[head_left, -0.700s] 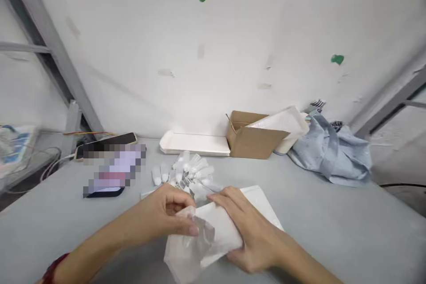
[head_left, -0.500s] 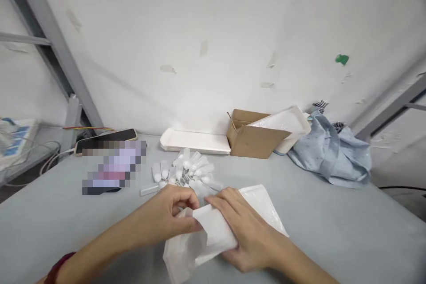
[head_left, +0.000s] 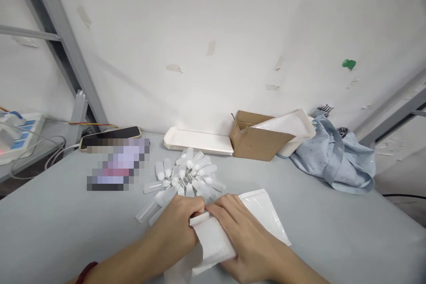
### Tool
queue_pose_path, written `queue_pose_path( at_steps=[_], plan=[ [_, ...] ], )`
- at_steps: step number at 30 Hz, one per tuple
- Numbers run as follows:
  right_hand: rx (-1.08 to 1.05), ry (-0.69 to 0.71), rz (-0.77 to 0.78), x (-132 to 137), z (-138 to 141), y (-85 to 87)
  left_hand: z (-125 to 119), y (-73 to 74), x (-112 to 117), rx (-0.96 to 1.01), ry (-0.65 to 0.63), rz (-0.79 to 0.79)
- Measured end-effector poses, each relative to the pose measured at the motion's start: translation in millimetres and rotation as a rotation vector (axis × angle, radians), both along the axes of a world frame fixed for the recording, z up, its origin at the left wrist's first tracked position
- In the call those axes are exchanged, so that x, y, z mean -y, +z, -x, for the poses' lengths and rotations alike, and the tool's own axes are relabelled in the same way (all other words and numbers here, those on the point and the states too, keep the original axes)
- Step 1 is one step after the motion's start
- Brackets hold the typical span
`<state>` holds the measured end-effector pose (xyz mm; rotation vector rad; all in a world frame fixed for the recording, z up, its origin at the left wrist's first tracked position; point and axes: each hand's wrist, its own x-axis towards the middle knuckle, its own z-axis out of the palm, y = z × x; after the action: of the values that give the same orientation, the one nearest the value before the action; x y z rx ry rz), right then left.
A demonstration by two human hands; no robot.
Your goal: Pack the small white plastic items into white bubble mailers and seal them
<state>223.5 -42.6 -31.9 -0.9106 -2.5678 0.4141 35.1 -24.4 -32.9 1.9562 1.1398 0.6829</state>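
The left hand (head_left: 178,228) has its fingers curled tight, pinching the edge of a white padded plastic envelope (head_left: 213,242) on the grey worktop (head_left: 66,230). The right hand (head_left: 242,230) wraps its fingers over the fold. Small clear plastic vials (head_left: 189,177) lie just beyond the fingertips. Any print is too blurred to read.

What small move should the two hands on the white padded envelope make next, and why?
Probably slide the fingers outward along the fold: the left hand and right hand meet mid-edge on the folded white padded envelope, so the fold's ends look unpressed.
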Motion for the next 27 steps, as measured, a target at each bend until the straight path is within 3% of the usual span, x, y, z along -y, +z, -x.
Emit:
queue_pose_path(
  at_steps=[3, 6, 9, 12, 16, 20, 27],
  plan=[
    [0.02, 0.011, -0.037, -1, -3, 2.9, -1, -1.3, 0, 0.017, 0.006, 0.033],
    [0.047, -0.003, -0.109, -3, -8, 7.0, 1, 0.0, -6, 0.109, 0.004, 0.158],
    [0.09, -0.046, -0.249, -4, -10, 7.7, 4, 2.5, -14, 0.211, 0.079, 0.303],
    [0.098, -0.127, -0.415, -5, -9, 1.8, 3, 6.2, -16, 0.295, 0.164, 0.523],
    [0.042, -0.186, -0.479, -9, -8, -9.7, 0, 10.8, -12, 0.334, 0.098, 0.73],
    [-0.023, -0.182, -0.462, -15, -14, -13.4, 1, 14.1, -13, 0.404, 0.05, 0.758],
    [-0.081, -0.114, -0.568, -13, -10, -8.7, 6, 13.3, -16, 0.439, 0.012, 0.724]
  ],
)
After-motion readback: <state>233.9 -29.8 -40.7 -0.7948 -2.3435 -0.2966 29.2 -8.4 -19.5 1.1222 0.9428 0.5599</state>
